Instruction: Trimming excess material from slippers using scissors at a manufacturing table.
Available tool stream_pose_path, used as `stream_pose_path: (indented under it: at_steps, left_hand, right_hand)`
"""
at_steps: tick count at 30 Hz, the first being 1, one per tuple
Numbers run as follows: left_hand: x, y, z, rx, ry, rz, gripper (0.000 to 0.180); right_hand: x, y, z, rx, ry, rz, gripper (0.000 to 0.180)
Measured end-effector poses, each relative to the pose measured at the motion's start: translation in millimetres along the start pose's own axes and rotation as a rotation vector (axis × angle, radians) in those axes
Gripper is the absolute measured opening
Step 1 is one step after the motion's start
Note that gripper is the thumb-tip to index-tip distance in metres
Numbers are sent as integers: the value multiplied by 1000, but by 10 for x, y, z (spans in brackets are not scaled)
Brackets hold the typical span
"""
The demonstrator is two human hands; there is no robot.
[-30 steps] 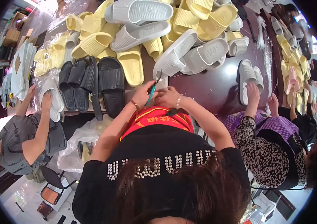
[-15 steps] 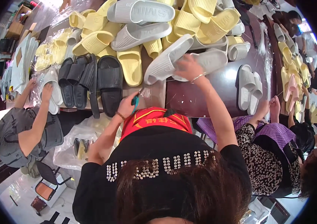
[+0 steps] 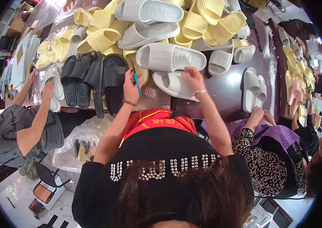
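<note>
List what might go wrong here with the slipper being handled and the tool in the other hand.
1. The left hand holds a thin teal tool pointing down near the wrist; a slip might nick skin.
2. The right hand pulls a grey slipper from beneath the heaped pile; neighbours may slide off the table edge.

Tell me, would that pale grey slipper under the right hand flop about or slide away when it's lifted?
The grey slipper looks thick and moulded, so it probably keeps its shape, bending only a little. Its chunky foam-like build suggests it is light for its size. Lying flat on the dark table, it seems unlikely to roll or tip; the right hand could slide it easily.
</note>
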State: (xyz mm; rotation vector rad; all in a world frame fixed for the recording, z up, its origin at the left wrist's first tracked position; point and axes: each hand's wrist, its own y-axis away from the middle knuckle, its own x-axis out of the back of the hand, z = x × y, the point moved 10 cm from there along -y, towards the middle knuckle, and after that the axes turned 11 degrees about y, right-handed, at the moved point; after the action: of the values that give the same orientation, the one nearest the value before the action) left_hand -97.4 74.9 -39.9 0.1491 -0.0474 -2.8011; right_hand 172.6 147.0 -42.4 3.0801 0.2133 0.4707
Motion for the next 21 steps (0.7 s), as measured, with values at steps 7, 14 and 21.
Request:
stream_pose_path:
  at_steps: [7,14,21]
  left_hand:
    - [-73,-385,-22,-31,-341,130,53]
    - [119,-625,-71,-235,-222,337,56]
    - [-458,-606,62,23,-78,16,56]
  right_hand:
    - [-153,560,482,-246,143,277,39]
    - [-702,784,819,-631,-344,-234,38]
    - [-893,733,428,-268,-229,-343,42]
